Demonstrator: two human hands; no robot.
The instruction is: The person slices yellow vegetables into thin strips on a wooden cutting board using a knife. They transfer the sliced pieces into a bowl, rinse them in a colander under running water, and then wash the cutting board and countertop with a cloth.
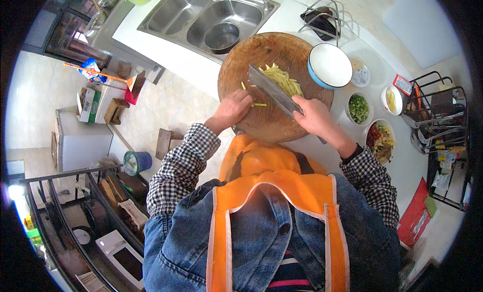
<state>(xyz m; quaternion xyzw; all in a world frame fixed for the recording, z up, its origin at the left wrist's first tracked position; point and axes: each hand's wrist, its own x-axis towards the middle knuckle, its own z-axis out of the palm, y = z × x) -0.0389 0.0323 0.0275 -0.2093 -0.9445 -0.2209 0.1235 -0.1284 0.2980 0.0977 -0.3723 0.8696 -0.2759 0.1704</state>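
My right hand (315,117) is closed around a cleaver (273,91), whose broad blade is tilted over a round wooden chopping board (279,131). Against the far side of the blade lies a heap of pale yellow-green vegetable strips (281,78). On the near-left side of the blade, my left hand (234,106) rests at the board's left part with its fingers bent. A few loose strips (259,104) lie beside its fingertips. Whether the fingers pinch anything is hidden. A blue enamel bowl with a white inside (330,65) stands at the board's right edge.
Behind the board is a steel double sink (226,18) with a metal pot (222,38). To the right stand a bowl of chopped green onion (358,108), a bowl of mixed chopped ingredients (380,141), a small white bowl (391,100) and a black wire rack (454,86).
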